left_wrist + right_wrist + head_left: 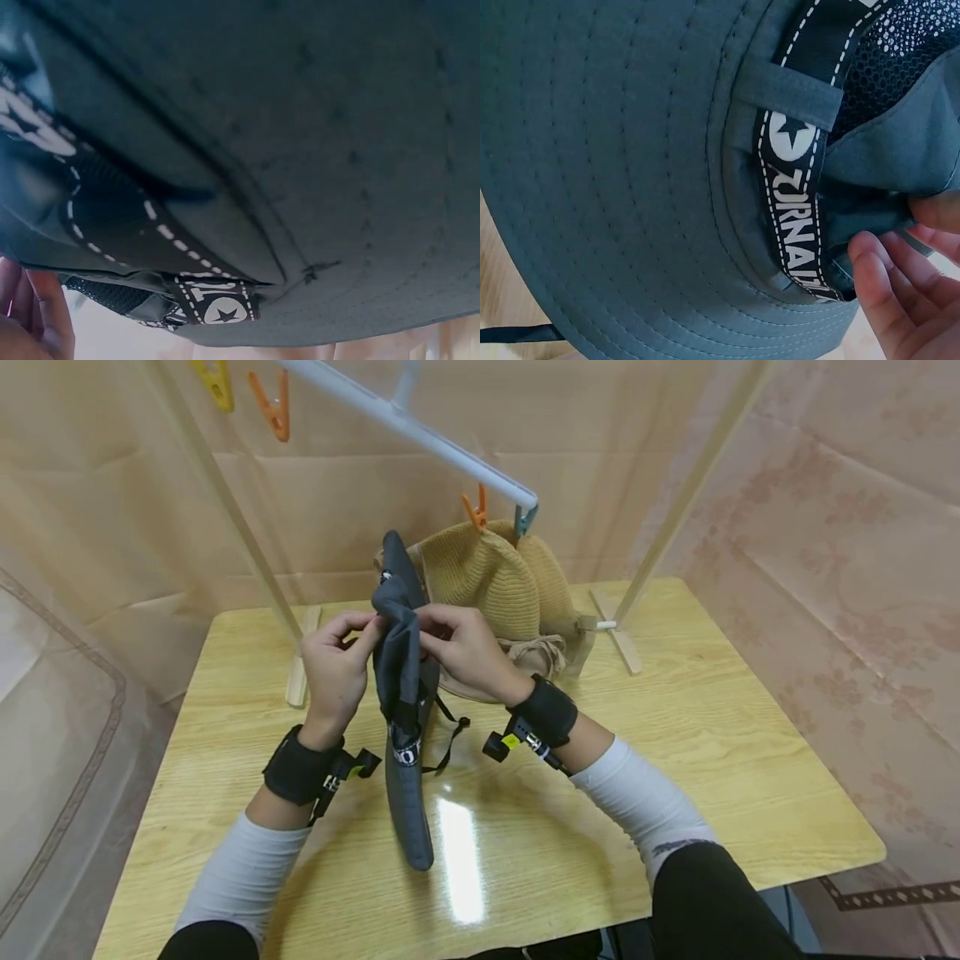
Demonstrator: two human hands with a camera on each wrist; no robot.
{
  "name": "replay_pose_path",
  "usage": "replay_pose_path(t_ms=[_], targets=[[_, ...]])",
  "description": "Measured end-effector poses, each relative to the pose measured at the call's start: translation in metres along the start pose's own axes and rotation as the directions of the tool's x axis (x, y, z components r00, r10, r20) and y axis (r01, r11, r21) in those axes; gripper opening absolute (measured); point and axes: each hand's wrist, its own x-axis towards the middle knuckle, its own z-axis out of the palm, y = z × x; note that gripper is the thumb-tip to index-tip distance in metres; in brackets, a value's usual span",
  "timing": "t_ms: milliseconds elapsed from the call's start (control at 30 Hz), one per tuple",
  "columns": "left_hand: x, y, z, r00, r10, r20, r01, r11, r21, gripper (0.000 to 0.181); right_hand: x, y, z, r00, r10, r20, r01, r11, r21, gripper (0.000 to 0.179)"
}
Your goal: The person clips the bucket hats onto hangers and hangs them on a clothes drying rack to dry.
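A dark grey sun hat (pixel 411 810) with a wide stitched brim is held on edge above the table, its crown bunched up. My left hand (pixel 335 672) pinches the crown fabric from the left, thumb against forefinger. From the other side my right hand (pixel 472 652) pinches the same crown. Around the crown runs a black band (pixel 787 202) with white lettering and a star. A black chin cord (pixel 450 743) dangles from the hat. Only part of the left hand (pixel 34 319) shows in the left wrist view, where the brim (pixel 367 187) fills most of the picture.
Behind hangs a tan straw hat (pixel 480 577), clipped by an orange clothespin (pixel 477 512) and a blue clothespin (pixel 525 520) to a light blue hanger (pixel 427 435). Another orange clothespin (pixel 275 414) and a yellow one hang further left. Wooden stand poles (pixel 232 510) flank the table (pixel 712 735).
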Motion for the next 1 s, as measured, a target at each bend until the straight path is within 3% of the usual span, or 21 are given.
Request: replay_pose_path(t_ms=[467,1000], targets=[[0.008,0.003,-0.008,0.999,0.011,-0.044,-0.009,0.999,0.048,0.012,0.008,-0.001,-0.002,0.999,-0.011,0.039,0.013,0.999,-0.033,0.017],[0.011,0.009,-0.013,0.987,0.022,-0.161,-0.017,0.999,0.032,0.02,0.022,-0.022,-0.004,0.996,0.068,0.053,-0.069,0.998,0.003,0.02]])
